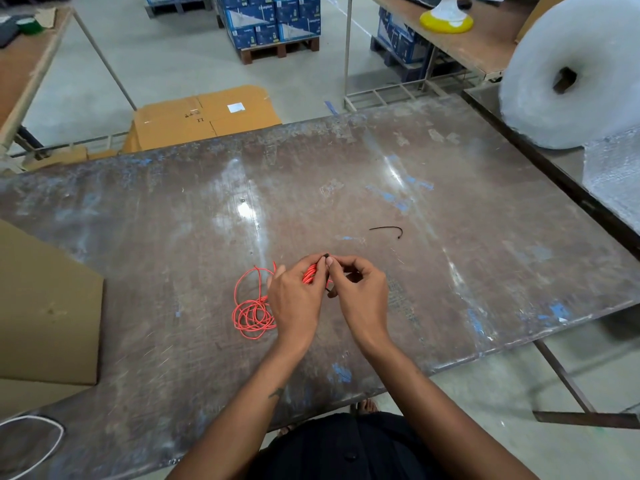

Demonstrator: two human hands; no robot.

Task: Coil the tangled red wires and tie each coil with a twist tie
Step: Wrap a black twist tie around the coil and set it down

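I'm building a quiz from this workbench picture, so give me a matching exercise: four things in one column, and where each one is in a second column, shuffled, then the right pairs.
Things:
1. red wire bundle
2. loose red wire tangle
3. spare black tie
4. bubble wrap roll

Places:
A. lying alone on the table, beyond the hands
B. on the neighbouring table at far right
C. held between the left hand and right hand
D. on the table just left of the left hand

Pairs: 1-C, 2-D, 3-A, 4-B
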